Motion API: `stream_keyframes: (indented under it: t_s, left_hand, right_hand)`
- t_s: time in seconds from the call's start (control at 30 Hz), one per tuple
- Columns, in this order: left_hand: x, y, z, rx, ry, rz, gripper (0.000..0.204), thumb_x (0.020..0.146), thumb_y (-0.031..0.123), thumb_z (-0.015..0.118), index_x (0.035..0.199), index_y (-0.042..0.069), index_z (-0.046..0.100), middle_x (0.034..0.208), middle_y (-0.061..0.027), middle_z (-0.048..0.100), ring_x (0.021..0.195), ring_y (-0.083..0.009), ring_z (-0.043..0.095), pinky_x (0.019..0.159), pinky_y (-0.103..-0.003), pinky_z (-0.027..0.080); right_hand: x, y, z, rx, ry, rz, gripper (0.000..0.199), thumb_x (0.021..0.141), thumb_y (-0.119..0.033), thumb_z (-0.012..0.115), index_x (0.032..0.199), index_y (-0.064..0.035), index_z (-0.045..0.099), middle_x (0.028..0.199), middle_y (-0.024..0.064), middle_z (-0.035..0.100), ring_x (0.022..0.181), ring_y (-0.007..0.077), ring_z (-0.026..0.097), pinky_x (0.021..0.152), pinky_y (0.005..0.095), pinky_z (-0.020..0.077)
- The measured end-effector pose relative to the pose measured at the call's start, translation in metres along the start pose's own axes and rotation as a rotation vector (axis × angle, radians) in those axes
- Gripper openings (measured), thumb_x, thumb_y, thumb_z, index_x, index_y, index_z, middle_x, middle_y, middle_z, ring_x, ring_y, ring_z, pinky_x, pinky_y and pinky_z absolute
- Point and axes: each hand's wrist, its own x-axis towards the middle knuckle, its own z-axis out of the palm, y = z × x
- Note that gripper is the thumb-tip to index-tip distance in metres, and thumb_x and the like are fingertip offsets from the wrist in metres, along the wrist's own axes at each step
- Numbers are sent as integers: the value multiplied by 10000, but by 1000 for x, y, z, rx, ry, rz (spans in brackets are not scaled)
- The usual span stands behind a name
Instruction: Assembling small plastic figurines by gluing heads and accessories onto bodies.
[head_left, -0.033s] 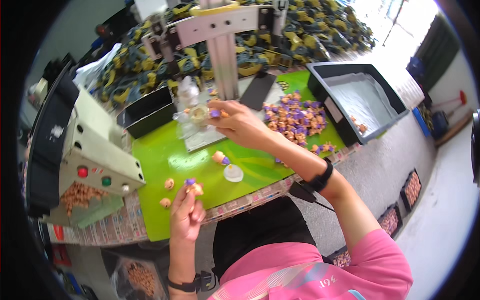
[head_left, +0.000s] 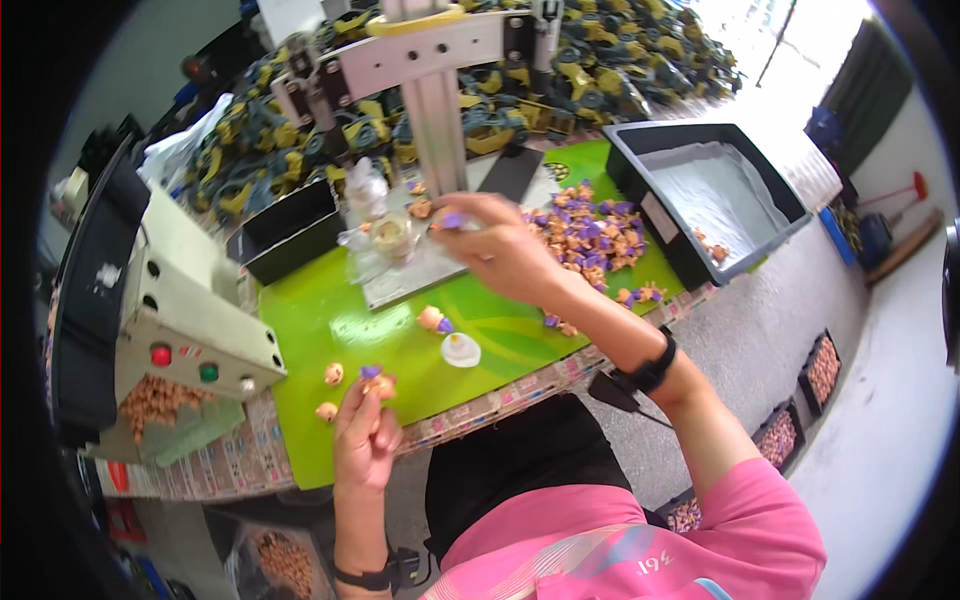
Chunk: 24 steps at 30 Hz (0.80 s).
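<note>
My left hand (head_left: 364, 437) is closed in a pinch round a small peach-coloured toy figure with a purple part (head_left: 377, 383), over the near edge of the green mat. Blurred by motion, my right hand (head_left: 505, 250) has its fingers closed on another peach-and-purple toy figure (head_left: 452, 221). It is just right of a small clear jar (head_left: 395, 240) on a metal plate (head_left: 385, 288). Between the hands lie a loose figure (head_left: 433, 319) and a round white lid (head_left: 461, 350). Two small peach heads (head_left: 334, 374) rest left of my left hand.
A heap of peach-and-purple figures (head_left: 590, 235) lies beside a grey bin (head_left: 690, 245) on the right. A press column (head_left: 432, 130) rises behind the plate. At left stand a black box (head_left: 290, 235) and a control box with buttons (head_left: 200, 330). Yellow-and-grey parts (head_left: 600, 70) are piled behind.
My right hand has moved a little to the right, away from the jar, with the figure in its fingers. The left hand keeps its hold; the whole view has shifted slightly.
</note>
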Motion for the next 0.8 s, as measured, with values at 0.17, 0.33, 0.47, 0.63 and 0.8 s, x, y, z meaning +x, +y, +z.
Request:
stream_keyframes:
  t_s: [0.17, 0.33, 0.47, 0.63, 0.8]
  left_hand:
    - [0, 19, -12, 32, 76, 21, 226, 973, 158, 553, 1192, 123, 599, 1080, -68, 642, 482, -29, 441, 417, -176, 363]
    - [18, 41, 6, 156, 80, -20, 262, 970, 164, 551, 1217, 79, 569, 1062, -34, 639, 492, -24, 425, 425, -172, 336]
    - [55, 42, 14, 159, 24, -95, 229, 965, 181, 572, 1177, 92, 573, 982, 2, 627, 503, -24, 423, 441, -180, 339]
    - [109, 49, 23, 193, 99, -58, 264, 934, 219, 634, 1161, 94, 582, 931, 35, 619, 530, -30, 444, 467, -185, 371]
    - [169, 51, 34, 445, 199, -5, 204, 913, 259, 659, 1055, 114, 643, 841, 57, 600, 544, -10, 436, 454, -196, 363]
  right_hand:
    - [-77, 23, -168, -804, 307, 462, 135, 805, -165, 653, 905, -141, 740, 1062, 125, 647, 1011, 326, 588, 853, 421, 463]
    - [-122, 49, -258, -508, -347, 1057, 452, 906, -428, 583, 748, -17, 681, 592, 134, 615, 538, 222, 590, 598, 356, 486]
    - [-115, 45, -260, -322, -213, 1119, 446, 887, -415, 616, 774, 11, 682, 589, 133, 604, 531, 154, 562, 567, 354, 477]
    - [-86, 2, -213, -368, -40, 680, 248, 884, -217, 650, 932, 23, 687, 880, 130, 698, 834, 227, 667, 802, 327, 503]
    - [-60, -40, -181, -8, -306, 605, 252, 855, -174, 688, 990, 39, 676, 989, 151, 694, 932, 259, 665, 858, 339, 493]
